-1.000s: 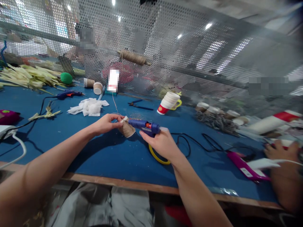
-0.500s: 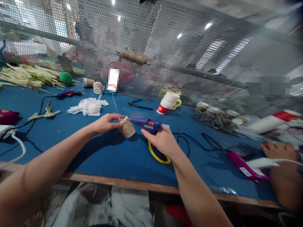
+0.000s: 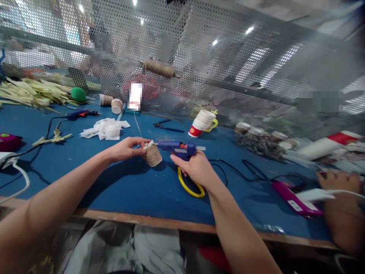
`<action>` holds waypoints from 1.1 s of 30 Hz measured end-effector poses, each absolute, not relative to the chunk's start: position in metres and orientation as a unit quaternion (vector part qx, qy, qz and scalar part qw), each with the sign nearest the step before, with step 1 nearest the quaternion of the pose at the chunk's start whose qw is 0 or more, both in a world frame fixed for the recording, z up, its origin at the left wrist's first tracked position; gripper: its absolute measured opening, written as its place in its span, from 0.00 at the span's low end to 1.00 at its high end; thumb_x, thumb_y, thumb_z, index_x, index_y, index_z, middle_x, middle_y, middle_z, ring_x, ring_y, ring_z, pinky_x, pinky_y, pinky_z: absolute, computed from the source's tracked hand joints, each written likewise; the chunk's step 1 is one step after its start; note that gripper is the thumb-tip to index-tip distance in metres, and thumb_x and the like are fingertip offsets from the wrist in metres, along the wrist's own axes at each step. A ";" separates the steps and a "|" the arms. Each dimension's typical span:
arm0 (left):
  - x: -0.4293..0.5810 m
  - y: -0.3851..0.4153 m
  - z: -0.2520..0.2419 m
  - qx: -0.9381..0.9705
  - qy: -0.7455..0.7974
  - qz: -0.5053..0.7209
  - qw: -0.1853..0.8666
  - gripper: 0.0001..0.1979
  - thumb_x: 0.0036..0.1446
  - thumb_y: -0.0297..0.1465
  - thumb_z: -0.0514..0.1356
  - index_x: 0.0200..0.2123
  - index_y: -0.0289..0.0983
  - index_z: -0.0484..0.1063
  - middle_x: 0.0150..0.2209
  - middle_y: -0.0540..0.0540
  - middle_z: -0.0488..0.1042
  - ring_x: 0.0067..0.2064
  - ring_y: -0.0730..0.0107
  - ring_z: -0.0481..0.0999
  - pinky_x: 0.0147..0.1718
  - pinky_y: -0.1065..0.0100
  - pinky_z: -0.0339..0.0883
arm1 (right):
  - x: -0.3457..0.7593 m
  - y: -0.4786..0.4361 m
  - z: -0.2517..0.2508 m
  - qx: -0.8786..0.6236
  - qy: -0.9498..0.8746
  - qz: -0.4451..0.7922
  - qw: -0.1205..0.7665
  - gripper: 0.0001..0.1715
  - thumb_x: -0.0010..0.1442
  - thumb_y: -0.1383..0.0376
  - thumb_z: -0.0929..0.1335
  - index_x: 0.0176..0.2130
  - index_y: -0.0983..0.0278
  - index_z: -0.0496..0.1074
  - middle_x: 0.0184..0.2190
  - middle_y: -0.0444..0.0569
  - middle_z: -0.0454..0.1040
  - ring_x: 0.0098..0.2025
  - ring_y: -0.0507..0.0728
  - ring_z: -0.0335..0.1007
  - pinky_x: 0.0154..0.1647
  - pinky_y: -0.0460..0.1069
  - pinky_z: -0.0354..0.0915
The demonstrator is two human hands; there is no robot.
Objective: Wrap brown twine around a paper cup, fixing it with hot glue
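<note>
Pinched in my left hand [image 3: 129, 148] is a small twine-wrapped cup [image 3: 153, 155], tilted, with a whitish top end. My right hand [image 3: 196, 165] is wrapped round a blue glue gun [image 3: 175, 148], whose nozzle points left and meets or nearly meets the cup's top end. A clear glue stick [image 3: 201, 148] sticks out of the gun's back. From the cup a thin twine [image 3: 137, 123] runs up toward the back of the table. Below my right hand lies a yellow ring-shaped handle [image 3: 190, 187], partly hidden by the hand.
On the blue table [image 3: 119, 194] are white cloth pieces [image 3: 107, 128], pliers [image 3: 168, 127], stacked paper cups [image 3: 202, 123], a second glue gun [image 3: 82, 113] and a purple power strip [image 3: 295, 199]. Another person's hand [image 3: 340, 182] rests at the right. A mesh screen [image 3: 199, 57] stands behind.
The glue stick shows more fully behind the gun, and my right fingers have shifted slightly on the grip. The cup is almost unmoved; the whole view has drifted slightly.
</note>
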State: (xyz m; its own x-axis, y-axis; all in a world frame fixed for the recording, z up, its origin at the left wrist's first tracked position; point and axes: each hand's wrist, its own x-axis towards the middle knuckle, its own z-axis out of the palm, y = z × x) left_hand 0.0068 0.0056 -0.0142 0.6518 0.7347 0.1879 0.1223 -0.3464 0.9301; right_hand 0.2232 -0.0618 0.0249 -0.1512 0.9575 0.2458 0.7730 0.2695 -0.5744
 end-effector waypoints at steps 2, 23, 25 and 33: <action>0.006 0.006 -0.014 0.762 0.278 0.306 0.499 0.05 0.50 0.30 0.55 0.25 0.33 0.62 0.52 0.38 0.64 0.56 0.61 0.59 0.51 0.60 0.52 | 0.224 -0.062 0.024 -0.592 -0.729 0.183 0.289 0.16 0.49 0.60 0.64 0.15 0.64 0.63 0.09 0.42 0.62 0.14 0.50 0.60 0.20 0.47 0.60; 0.003 0.006 -0.011 0.785 0.265 0.273 0.488 0.09 0.51 0.34 0.54 0.27 0.32 0.64 0.54 0.38 0.60 0.56 0.60 0.57 0.51 0.60 0.51 | 0.227 -0.060 0.026 -0.595 -0.669 0.324 0.306 0.16 0.47 0.57 0.65 0.19 0.66 0.64 0.11 0.42 0.63 0.11 0.47 0.55 0.15 0.44 0.56; 0.003 0.006 -0.012 0.786 0.263 0.275 0.487 0.09 0.51 0.34 0.54 0.27 0.32 0.64 0.54 0.38 0.60 0.56 0.60 0.57 0.51 0.60 0.52 | 0.227 -0.060 0.026 -0.598 -0.665 0.323 0.309 0.16 0.48 0.57 0.65 0.19 0.66 0.63 0.11 0.42 0.62 0.12 0.47 0.55 0.14 0.44 0.55; 0.003 0.005 -0.011 0.786 0.266 0.271 0.488 0.08 0.51 0.32 0.54 0.26 0.33 0.63 0.54 0.38 0.60 0.57 0.63 0.56 0.51 0.61 0.52 | 0.227 -0.060 0.025 -0.596 -0.675 0.309 0.306 0.17 0.48 0.57 0.65 0.17 0.66 0.63 0.10 0.42 0.62 0.11 0.47 0.56 0.16 0.44 0.57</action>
State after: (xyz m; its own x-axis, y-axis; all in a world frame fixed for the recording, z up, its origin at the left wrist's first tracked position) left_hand 0.0030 0.0054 -0.0113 0.7120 0.6821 0.1668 0.1526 -0.3822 0.9114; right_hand 0.2275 -0.0596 0.0248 -0.1022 0.9938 0.0440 0.6162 0.0980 -0.7815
